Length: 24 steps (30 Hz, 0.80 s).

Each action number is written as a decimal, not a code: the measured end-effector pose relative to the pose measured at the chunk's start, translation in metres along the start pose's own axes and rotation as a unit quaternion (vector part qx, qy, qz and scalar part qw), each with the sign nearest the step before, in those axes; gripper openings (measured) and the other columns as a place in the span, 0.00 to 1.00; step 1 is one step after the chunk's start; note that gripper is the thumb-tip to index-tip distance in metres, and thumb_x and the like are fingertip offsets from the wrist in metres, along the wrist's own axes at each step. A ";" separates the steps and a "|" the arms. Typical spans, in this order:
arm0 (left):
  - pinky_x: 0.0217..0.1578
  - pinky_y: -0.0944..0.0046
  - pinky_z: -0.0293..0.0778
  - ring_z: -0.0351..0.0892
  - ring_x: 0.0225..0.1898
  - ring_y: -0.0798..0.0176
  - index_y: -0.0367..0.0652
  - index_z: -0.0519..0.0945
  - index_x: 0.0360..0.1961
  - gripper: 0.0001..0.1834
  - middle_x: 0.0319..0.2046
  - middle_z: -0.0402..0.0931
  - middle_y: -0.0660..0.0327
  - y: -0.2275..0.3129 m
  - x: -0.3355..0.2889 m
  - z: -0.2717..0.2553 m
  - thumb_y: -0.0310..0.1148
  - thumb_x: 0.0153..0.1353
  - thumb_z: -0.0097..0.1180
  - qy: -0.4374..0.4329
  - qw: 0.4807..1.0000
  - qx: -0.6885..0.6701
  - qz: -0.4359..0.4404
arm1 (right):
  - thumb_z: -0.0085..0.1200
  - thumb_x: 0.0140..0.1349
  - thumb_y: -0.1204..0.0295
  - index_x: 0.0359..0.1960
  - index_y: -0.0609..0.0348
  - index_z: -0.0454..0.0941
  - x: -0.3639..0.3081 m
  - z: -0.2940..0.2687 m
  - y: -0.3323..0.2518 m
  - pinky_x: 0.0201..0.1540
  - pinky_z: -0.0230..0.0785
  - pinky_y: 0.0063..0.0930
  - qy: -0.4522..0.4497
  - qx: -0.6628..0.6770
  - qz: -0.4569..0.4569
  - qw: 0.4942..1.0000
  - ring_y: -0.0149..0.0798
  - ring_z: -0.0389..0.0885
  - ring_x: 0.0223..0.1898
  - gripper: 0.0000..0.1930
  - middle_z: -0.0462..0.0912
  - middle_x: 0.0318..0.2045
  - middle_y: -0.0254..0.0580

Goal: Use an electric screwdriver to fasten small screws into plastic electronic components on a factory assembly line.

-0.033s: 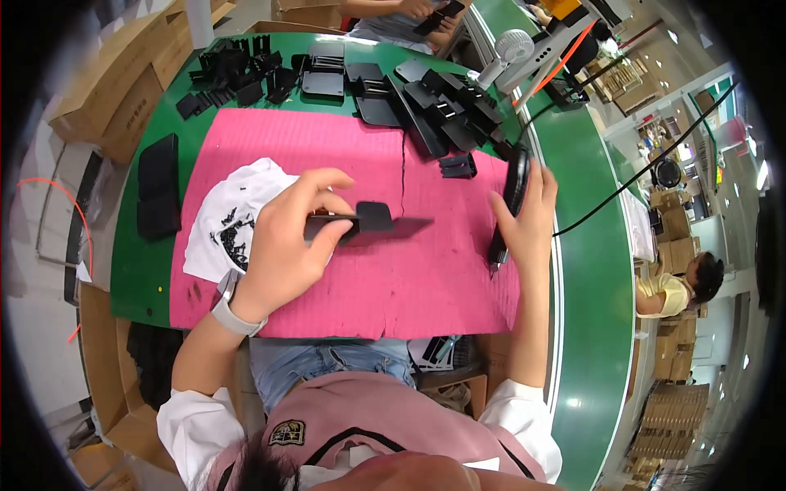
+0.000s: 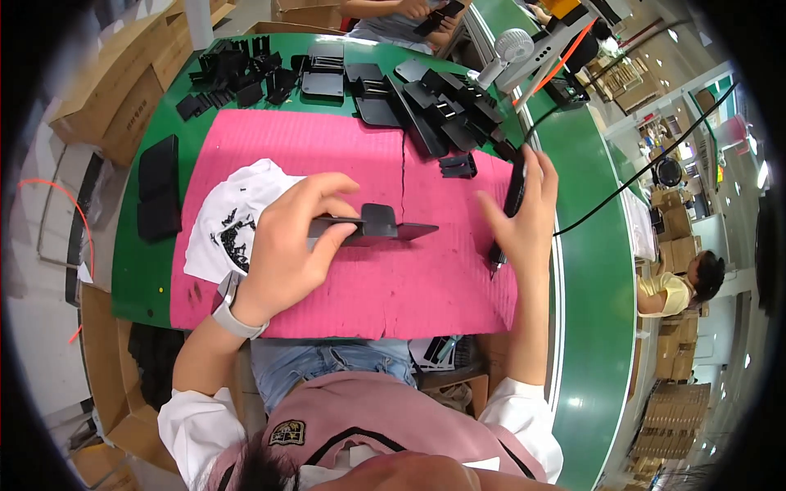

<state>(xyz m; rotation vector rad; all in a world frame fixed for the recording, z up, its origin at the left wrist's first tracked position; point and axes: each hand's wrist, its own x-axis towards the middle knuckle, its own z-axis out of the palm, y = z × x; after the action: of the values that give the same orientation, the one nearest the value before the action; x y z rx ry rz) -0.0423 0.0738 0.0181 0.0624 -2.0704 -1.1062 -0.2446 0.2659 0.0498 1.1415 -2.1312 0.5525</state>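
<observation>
My left hand point(image 2: 291, 237) pinches a black plastic bracket point(image 2: 379, 222) between thumb and forefinger, above the pink mat point(image 2: 393, 290). The bracket has an upright tab and a flat part that points right. My right hand point(image 2: 532, 204) is around a black electric screwdriver point(image 2: 515, 186) at the mat's right side. Its tip points down and the thumb stands off from the body. Beside my left wrist lies a white cloth point(image 2: 264, 182) with many small black screws point(image 2: 237, 233) on it. A small black clip-like part point(image 2: 458, 167) rests near the screwdriver.
Black brackets point(image 2: 446, 106) are heaped at the back, with more black parts point(image 2: 237, 69) at the far left. A black folded piece point(image 2: 158, 188) lies left of the mat. A small white fan point(image 2: 513, 49) and a dark cable point(image 2: 647, 188) are at the right. Another person's hands point(image 2: 442, 20) work across the table.
The bracket has shifted slightly right with my left hand, and its flat part is turned a little. My right thumb has moved away from the screwdriver.
</observation>
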 end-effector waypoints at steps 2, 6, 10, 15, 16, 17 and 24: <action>0.27 0.65 0.71 0.73 0.25 0.57 0.36 0.73 0.42 0.19 0.25 0.76 0.58 0.013 0.001 -0.007 0.16 0.46 0.58 0.001 1.000 0.011 0.014 | 0.67 0.42 0.67 0.56 0.60 0.68 0.022 -0.023 -0.048 0.52 0.69 0.35 -0.168 0.186 -0.101 0.963 0.52 0.75 0.49 0.36 0.74 0.50 0.50; 0.35 0.60 0.73 0.76 0.30 0.52 0.34 0.75 0.39 0.16 0.27 0.77 0.57 0.025 -0.002 -0.019 0.19 0.46 0.61 -0.110 0.974 0.098 0.172 | 0.66 0.40 0.67 0.29 0.61 0.77 0.021 -0.008 -0.090 0.23 0.68 0.31 -0.314 0.276 -0.238 0.877 0.43 0.76 0.22 0.16 0.75 0.20 0.41; 0.41 0.62 0.70 0.75 0.37 0.59 0.34 0.76 0.42 0.22 0.34 0.76 0.60 0.031 0.001 -0.001 0.35 0.49 0.66 0.319 0.947 -0.011 0.024 | 0.63 0.43 0.68 0.20 0.59 0.70 0.012 0.002 -0.113 0.16 0.63 0.33 -0.188 0.464 -0.182 0.846 0.47 0.71 0.14 0.13 0.70 0.14 0.42; 0.39 0.69 0.71 0.76 0.37 0.69 0.31 0.75 0.42 0.17 0.36 0.78 0.60 0.027 -0.042 -0.020 0.34 0.57 0.61 0.087 0.920 -0.326 -0.201 | 0.64 0.44 0.66 0.18 0.58 0.71 0.003 0.004 -0.122 0.15 0.61 0.31 -0.214 0.537 -0.161 0.800 0.42 0.70 0.12 0.14 0.71 0.13 0.39; 0.40 0.69 0.72 0.76 0.37 0.69 0.31 0.75 0.42 0.16 0.36 0.78 0.60 0.036 -0.043 -0.026 0.32 0.57 0.61 0.117 0.913 -0.318 -0.225 | 0.65 0.44 0.65 0.18 0.58 0.71 0.002 0.000 -0.115 0.15 0.60 0.30 -0.263 0.578 -0.145 0.759 0.40 0.69 0.11 0.14 0.71 0.13 0.38; 0.41 0.70 0.72 0.76 0.38 0.70 0.31 0.76 0.42 0.14 0.37 0.78 0.60 0.040 -0.043 -0.030 0.29 0.57 0.60 0.128 0.906 -0.339 -0.217 | 0.61 0.49 0.64 0.21 0.60 0.76 0.003 -0.006 -0.108 0.19 0.62 0.27 -0.301 0.594 -0.123 0.736 0.37 0.72 0.14 0.13 0.75 0.16 0.37; 0.36 0.63 0.76 0.78 0.32 0.63 0.42 0.76 0.45 0.18 0.33 0.77 0.60 0.017 -0.126 -0.159 0.42 0.59 0.55 0.516 0.794 -0.224 -0.232 | 0.55 0.55 0.63 0.45 0.66 0.75 0.021 0.007 -0.105 0.35 0.73 0.26 -0.270 0.529 -0.011 0.804 0.40 0.82 0.35 0.20 0.81 0.38 0.45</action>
<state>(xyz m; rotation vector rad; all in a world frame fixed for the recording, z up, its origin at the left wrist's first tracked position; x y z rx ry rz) 0.1543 0.0225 0.0059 0.7906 -0.7861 -1.3826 -0.1671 0.1934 0.0660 2.1046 -2.2378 1.7115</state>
